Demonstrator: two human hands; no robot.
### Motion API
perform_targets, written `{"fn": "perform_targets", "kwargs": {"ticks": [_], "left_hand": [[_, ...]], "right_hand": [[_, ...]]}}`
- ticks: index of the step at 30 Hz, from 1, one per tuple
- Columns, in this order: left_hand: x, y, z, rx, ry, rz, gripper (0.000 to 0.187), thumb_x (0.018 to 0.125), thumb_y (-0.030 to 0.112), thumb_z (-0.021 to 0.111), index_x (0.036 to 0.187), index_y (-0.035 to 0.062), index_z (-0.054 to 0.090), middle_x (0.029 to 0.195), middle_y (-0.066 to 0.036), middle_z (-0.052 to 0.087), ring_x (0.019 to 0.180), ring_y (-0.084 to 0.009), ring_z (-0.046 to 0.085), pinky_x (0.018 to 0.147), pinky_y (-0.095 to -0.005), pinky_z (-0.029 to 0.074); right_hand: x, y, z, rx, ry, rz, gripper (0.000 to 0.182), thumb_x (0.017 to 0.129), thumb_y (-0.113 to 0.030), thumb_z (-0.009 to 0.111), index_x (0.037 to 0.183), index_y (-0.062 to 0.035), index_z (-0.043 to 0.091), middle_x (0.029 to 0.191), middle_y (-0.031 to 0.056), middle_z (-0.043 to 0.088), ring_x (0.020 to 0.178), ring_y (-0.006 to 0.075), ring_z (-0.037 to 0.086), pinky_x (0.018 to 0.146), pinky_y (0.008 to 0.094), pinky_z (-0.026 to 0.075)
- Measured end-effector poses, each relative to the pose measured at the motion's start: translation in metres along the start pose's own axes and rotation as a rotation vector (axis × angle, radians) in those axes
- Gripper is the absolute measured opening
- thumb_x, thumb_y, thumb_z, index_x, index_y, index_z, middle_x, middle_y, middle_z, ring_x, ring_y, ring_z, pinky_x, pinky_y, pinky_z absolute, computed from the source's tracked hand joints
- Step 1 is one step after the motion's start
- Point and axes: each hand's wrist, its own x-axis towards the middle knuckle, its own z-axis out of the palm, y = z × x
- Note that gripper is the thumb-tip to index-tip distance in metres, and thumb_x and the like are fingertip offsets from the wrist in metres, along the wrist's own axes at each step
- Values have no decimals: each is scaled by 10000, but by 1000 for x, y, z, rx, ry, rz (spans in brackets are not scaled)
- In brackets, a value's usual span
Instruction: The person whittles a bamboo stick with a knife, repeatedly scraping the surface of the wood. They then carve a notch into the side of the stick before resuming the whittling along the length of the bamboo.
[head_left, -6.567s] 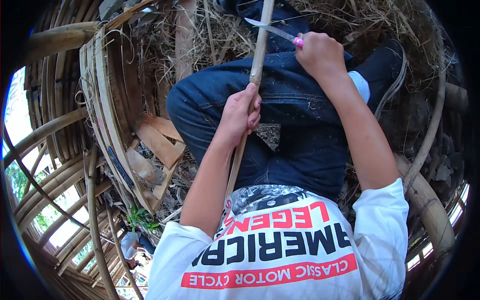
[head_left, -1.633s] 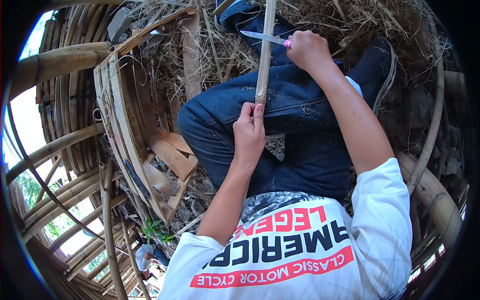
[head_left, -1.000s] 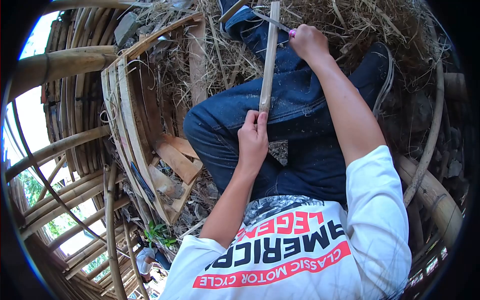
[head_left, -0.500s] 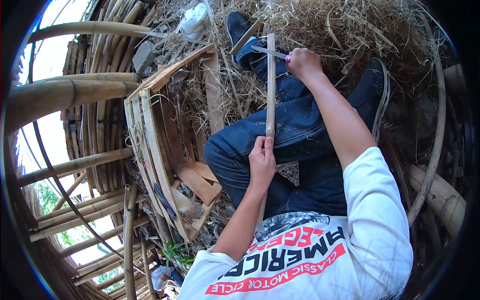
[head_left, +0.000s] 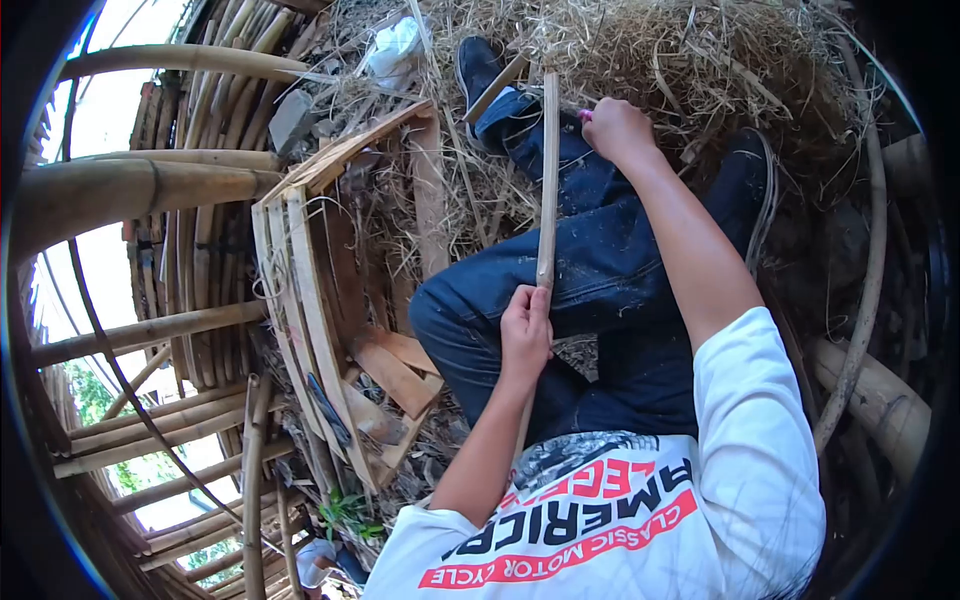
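Observation:
My left hand (head_left: 527,328) is closed around the lower part of a long pale bamboo strip (head_left: 549,190), above my bent knee. The strip points away from me across my jeans, and its far end reaches the shavings. Beyond the knee, my right hand (head_left: 618,132) is closed on a knife, just right of the strip's far part. Only a bit of its pink handle (head_left: 585,116) shows clearly; the blade is hard to make out. Small pale flecks lie on my jeans (head_left: 600,240).
A wooden slat crate (head_left: 310,300) lies tipped at my left. Curly shavings (head_left: 680,70) are heaped ahead. Bamboo poles (head_left: 150,195) and a stacked bamboo wall stand at left, with a grey block (head_left: 291,122) and a white plastic bag (head_left: 394,50). Another person (head_left: 320,560) partly shows at lower left.
The knife blade, earlier seen crossing the strip, no longer shows clearly. My right hand has shifted slightly right; the strip and my left hand sit a little lower in view.

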Motion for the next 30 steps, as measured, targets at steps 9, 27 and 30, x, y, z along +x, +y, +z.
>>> {"fn": "perform_targets", "kwargs": {"ticks": [9, 27, 30], "left_hand": [[-9, 7, -3, -47, -16, -16, 279, 1031, 327, 428, 870, 105, 481, 490, 43, 393, 349, -31, 344, 316, -190, 303], [-82, 71, 75, 698, -323, 991, 706, 849, 420, 658, 1396, 34, 431, 1450, -296, 343, 1364, -430, 326, 1111, -517, 263], [-61, 47, 55, 706, -68, 841, 646, 823, 271, 701, 1357, -1, 458, 1427, -289, 382, 1321, -440, 385, 1085, -489, 327]], "right_hand": [[-24, 64, -55, 259, -207, 65, 333, 848, -321, 597, 888, 7, 641, 814, 166, 644, 745, 315, 642, 680, 423, 508], [-172, 6, -123, 2079, -169, -264, 425, 970, -254, 502, 596, -177, 315, 491, -62, 245, 417, 87, 223, 453, 276, 234], [-188, 22, -136, 2318, -195, -231, 439, 968, -248, 497, 580, -179, 302, 487, -59, 229, 419, 89, 213, 459, 281, 220]]}}
